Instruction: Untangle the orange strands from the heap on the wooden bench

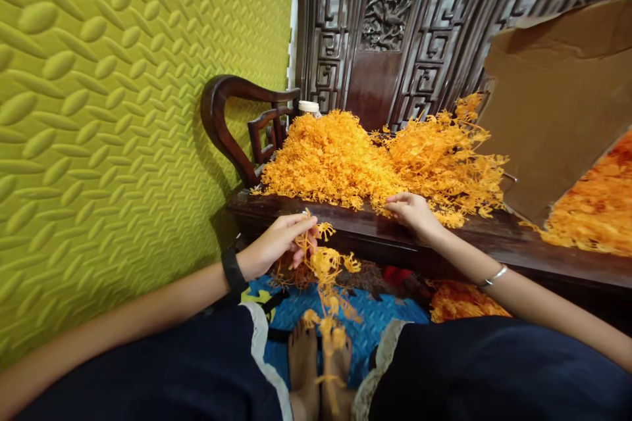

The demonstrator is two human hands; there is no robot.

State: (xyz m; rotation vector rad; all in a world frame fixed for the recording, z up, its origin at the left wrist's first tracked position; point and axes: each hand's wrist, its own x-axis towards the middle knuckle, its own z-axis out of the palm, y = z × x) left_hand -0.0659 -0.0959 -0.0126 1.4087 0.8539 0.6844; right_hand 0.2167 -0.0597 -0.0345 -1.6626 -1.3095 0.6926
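Evidently, orange sprig point(326, 266), one, pinched in the left hand point(284, 240); right hand point(413, 214) at the heap.
Item, yellow embossed wall point(108, 118), left of the left-hand grip; item, curved dark armrest point(213, 105), beyond that grip and to its left; item, the sprig, clasped between left thumb and fingers, trailing below them above a blue mat point(395, 316); item, white lid point(309, 106), beyond the left grip; item, orange heap point(330, 158), on the bench point(478, 230), beyond both hands; item, right hand, fingertips at the heap's front edge, whether closed on a piece cannot be told; item, looser sprigs point(444, 151), beyond the right hand; item, brown cardboard point(563, 99), well to its right.
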